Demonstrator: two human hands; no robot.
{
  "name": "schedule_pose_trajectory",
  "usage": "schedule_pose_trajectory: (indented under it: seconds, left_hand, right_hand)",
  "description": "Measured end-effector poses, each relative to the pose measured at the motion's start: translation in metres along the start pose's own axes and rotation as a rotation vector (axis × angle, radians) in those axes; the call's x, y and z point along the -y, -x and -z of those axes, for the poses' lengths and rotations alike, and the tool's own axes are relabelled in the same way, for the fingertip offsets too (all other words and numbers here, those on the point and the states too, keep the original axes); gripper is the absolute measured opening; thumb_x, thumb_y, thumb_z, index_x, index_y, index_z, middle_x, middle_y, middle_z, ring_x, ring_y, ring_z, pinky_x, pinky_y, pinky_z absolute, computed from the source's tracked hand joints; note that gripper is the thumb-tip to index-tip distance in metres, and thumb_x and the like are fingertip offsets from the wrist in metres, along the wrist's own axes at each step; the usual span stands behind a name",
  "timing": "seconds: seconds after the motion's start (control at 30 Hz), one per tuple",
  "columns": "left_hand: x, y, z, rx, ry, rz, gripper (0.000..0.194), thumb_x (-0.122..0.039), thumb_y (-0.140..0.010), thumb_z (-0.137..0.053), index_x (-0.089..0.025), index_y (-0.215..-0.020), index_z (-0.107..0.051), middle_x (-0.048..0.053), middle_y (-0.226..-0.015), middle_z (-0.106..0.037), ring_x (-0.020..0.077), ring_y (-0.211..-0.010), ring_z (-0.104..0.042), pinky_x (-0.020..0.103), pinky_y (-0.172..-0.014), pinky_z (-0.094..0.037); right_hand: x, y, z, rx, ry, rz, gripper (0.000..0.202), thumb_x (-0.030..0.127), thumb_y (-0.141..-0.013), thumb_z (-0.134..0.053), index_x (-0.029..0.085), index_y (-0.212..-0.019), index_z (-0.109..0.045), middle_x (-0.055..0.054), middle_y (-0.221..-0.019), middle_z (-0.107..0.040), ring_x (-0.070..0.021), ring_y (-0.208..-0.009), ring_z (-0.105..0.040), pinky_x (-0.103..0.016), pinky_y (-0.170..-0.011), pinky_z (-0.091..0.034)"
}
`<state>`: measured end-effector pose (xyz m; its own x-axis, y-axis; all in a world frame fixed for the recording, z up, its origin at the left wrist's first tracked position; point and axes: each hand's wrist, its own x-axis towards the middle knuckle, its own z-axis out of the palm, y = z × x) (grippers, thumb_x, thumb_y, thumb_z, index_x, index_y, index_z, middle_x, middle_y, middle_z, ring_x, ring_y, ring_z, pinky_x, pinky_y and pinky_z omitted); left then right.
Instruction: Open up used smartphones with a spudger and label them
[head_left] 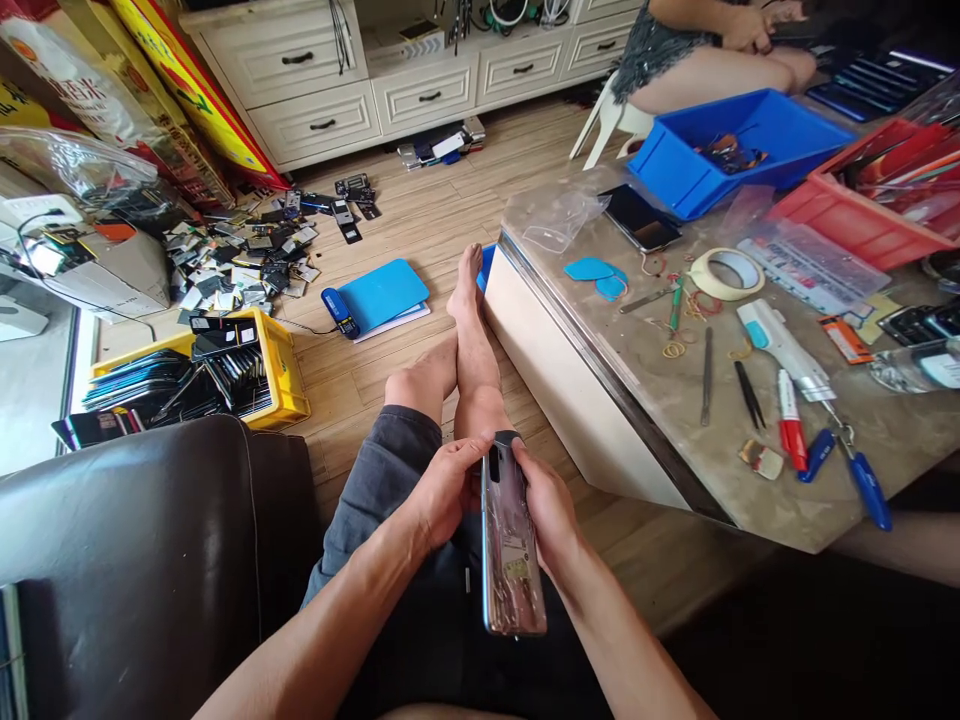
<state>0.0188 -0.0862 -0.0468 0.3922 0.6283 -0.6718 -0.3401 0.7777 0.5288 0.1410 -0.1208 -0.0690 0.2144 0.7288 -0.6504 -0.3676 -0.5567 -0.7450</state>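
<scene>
A smartphone [514, 545] is held over my lap, its shiny back with the camera strip facing up. My left hand [448, 488] grips its upper left edge, thumb near the top corner. On the opposite edge, my right hand [551, 500] is closed around the upper right side. Something dark lies along the phone's top end between the two thumbs; I cannot make out what it is. The fingers beneath the phone are mostly hidden.
To the right, the table [645, 370] bears a tape roll [726, 272], tweezers [748, 394], a red marker [791, 420], a blue bin [675, 165] and a red bin [840, 215]. A yellow crate [289, 375] of phones stands left. Another person [720, 60] sits at the back right.
</scene>
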Motion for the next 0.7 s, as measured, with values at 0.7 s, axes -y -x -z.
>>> schedule_pose_trajectory:
  seconds: [0.7]
  left_hand:
    - [0.013,0.005,0.006,0.082,0.021,0.043,0.045,-0.056,-0.072,-0.084,-0.018,-0.086,-0.062,0.001,-0.079,-0.062,0.0133,-0.065,-0.057,0.026,-0.056,-0.050]
  right_hand:
    - [-0.002,-0.001,0.014,-0.058,0.025,-0.022,0.039,0.055,-0.073,-0.078,0.018,-0.066,-0.068,0.000,-0.063,-0.066,-0.0161,-0.057,-0.055,-0.028,-0.053,-0.041]
